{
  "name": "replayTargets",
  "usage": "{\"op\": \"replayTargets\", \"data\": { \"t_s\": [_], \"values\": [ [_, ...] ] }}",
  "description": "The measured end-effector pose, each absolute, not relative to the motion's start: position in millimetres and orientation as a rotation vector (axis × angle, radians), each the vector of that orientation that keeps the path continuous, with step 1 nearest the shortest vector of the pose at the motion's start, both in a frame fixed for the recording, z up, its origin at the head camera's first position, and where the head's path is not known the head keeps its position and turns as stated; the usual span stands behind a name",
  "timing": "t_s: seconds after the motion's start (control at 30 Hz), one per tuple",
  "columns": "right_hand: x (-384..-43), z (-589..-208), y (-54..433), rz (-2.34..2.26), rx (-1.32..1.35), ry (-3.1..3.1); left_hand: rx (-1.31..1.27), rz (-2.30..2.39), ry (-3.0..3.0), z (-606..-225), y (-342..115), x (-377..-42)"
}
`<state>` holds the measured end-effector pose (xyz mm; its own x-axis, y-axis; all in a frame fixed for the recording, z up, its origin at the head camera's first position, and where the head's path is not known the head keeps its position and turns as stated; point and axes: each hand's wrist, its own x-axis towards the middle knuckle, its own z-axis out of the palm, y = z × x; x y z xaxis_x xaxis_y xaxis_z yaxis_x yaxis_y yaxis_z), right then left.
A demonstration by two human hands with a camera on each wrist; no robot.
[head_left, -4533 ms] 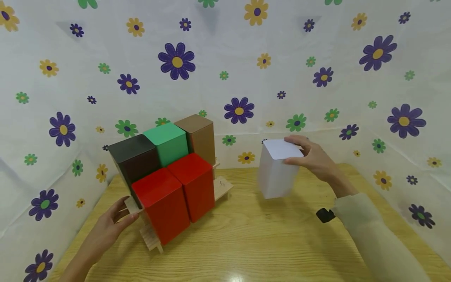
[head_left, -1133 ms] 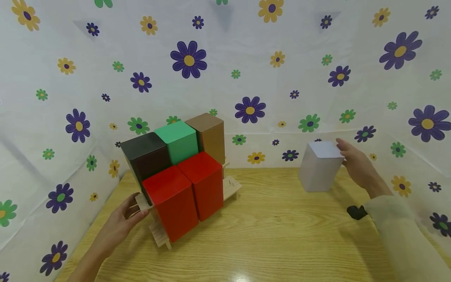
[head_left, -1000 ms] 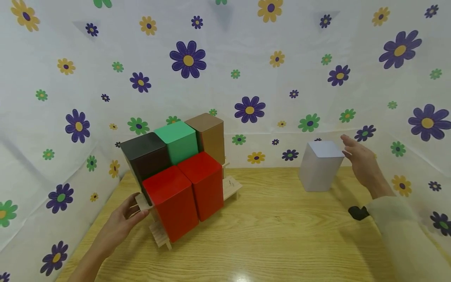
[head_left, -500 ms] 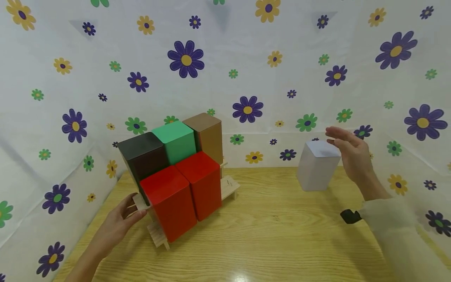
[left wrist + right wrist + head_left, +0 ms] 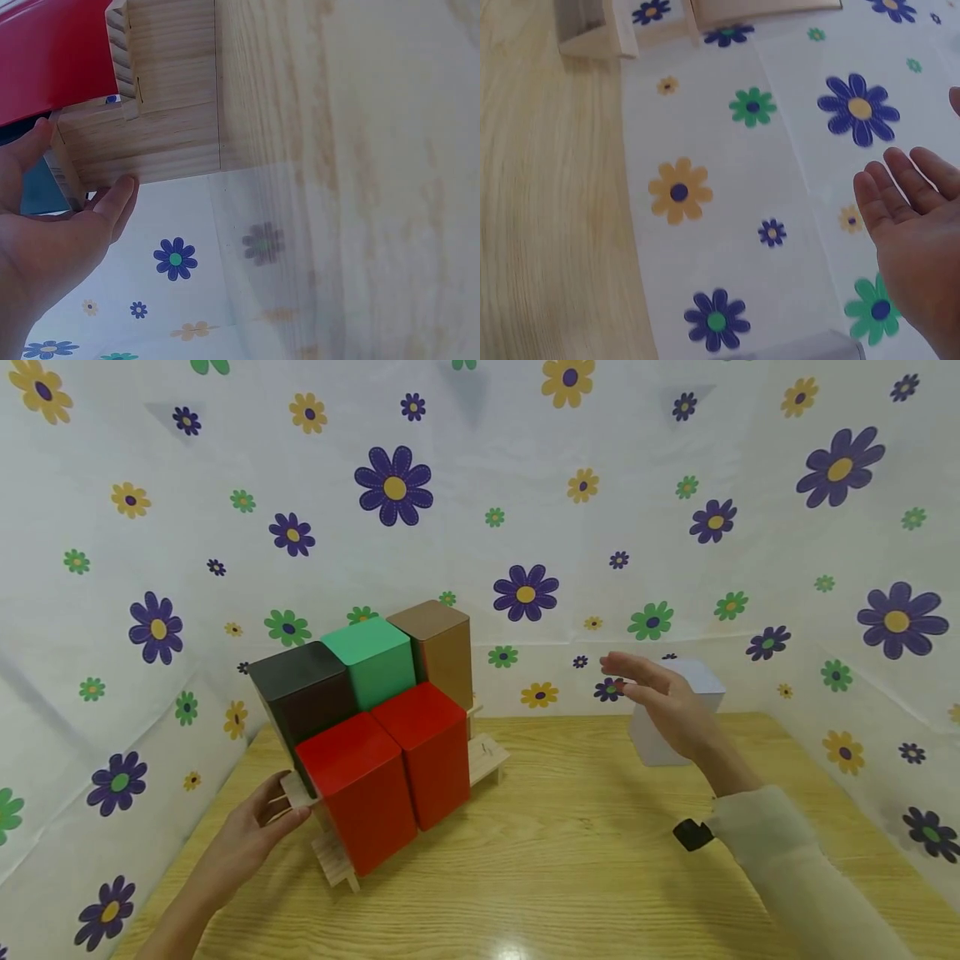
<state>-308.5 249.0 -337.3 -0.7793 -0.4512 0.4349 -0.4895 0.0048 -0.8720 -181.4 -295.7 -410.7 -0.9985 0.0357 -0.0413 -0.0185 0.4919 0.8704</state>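
Observation:
My left hand [image 5: 243, 835] holds the left end of a two-tier wooden rack [image 5: 487, 758], thumb on one side and fingers on the other; the left wrist view shows this grip on the wooden end piece [image 5: 67, 172]. On the upper tier stand a black box [image 5: 300, 672], a green box [image 5: 367, 642] and a brown box [image 5: 431, 620]. Two red boxes fill the lower tier, a left one [image 5: 348, 752] and a right one [image 5: 420, 717]. Empty, with fingers extended, my right hand [image 5: 667, 706] hovers and partly covers an upright white box [image 5: 660, 745] in the head view.
The wooden table [image 5: 555, 860] runs between the rack on the left and the white box at the back right. A flower-patterned white cloth [image 5: 450, 543] hangs behind and at both sides. A small black object [image 5: 692, 834] shows at the right sleeve's cuff.
My right hand held the white box, set it farther right on the table and let go. It then rose and swung left over the box. My left hand keeps hold of the rack.

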Motion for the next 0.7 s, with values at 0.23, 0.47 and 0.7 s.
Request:
{"op": "replayTargets", "data": {
  "t_s": [0.23,0.47,0.7],
  "values": [
    [-305.7,-340.8,215.4,1.826,1.074,-2.337,0.019,1.554,2.671,-411.4,-296.2,-181.2],
    [-302.5,-342.0,181.1,1.829,1.139,-2.443,0.010,1.553,2.666,-411.8,-296.5,-181.3],
    [-295.0,-340.8,143.1,1.791,1.227,-2.472,0.031,1.561,2.673,-411.5,-296.2,-181.4]
  ]
}}
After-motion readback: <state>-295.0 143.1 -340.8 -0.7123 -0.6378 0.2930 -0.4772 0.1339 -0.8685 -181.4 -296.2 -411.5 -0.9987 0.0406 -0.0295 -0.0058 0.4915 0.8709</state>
